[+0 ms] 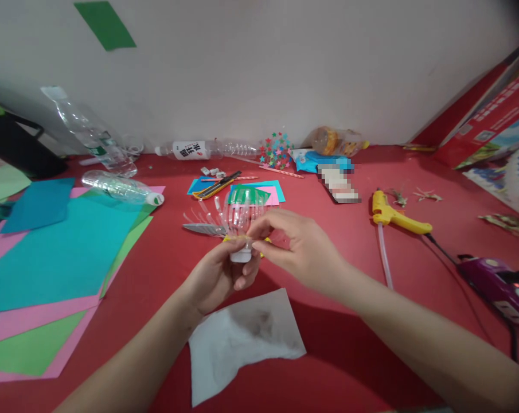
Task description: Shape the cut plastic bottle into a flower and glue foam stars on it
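Note:
My left hand (218,278) is closed around the white-capped neck of a cut clear plastic bottle top (235,223), whose body is slit into several splayed strips. My right hand (296,246) pinches at the bottle's neck from the right, thumb and forefinger together on a strip or a yellow bit I cannot make out. Scissors (203,229) lie on the red table (349,241) just behind the bottle piece. A white paper sheet (242,341) lies below my hands.
Teal, pink and green paper sheets (53,264) cover the left side. Clear bottles (121,189) lie at the back left. A utility knife (218,186), coloured stars (275,150), a yellow glue gun (392,215), a purple device (498,284) and a red box (495,115) surround the hands.

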A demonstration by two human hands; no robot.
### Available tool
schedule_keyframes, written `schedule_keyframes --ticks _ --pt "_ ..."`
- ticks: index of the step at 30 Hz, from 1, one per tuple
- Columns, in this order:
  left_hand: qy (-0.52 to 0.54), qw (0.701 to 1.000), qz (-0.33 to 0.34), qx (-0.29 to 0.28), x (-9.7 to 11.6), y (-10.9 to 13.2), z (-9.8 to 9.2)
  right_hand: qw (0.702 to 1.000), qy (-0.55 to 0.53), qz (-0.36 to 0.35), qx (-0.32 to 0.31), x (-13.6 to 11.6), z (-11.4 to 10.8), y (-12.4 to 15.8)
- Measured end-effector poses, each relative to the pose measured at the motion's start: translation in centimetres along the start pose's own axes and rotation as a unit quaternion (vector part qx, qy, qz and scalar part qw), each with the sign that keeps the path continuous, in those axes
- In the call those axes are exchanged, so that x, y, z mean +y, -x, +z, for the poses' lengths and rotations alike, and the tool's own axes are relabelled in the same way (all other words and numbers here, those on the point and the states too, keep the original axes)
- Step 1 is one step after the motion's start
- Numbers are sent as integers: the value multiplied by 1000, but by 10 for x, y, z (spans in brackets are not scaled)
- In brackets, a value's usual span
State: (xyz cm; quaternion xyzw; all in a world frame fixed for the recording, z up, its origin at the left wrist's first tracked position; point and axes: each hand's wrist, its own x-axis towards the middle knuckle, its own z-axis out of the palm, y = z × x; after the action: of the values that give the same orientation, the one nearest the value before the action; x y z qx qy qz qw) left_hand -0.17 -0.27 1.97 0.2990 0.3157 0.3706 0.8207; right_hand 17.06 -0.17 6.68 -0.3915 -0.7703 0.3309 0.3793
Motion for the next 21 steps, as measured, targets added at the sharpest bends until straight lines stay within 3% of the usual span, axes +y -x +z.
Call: schedule_keyframes --ticks 10,21 --pt "29 1000 -10 -7 0 1 0 993 112 -22 22 1 6 6" --pt "66 998 -17 -4 2 -1 -3 998 55 7 39 3 13 7"
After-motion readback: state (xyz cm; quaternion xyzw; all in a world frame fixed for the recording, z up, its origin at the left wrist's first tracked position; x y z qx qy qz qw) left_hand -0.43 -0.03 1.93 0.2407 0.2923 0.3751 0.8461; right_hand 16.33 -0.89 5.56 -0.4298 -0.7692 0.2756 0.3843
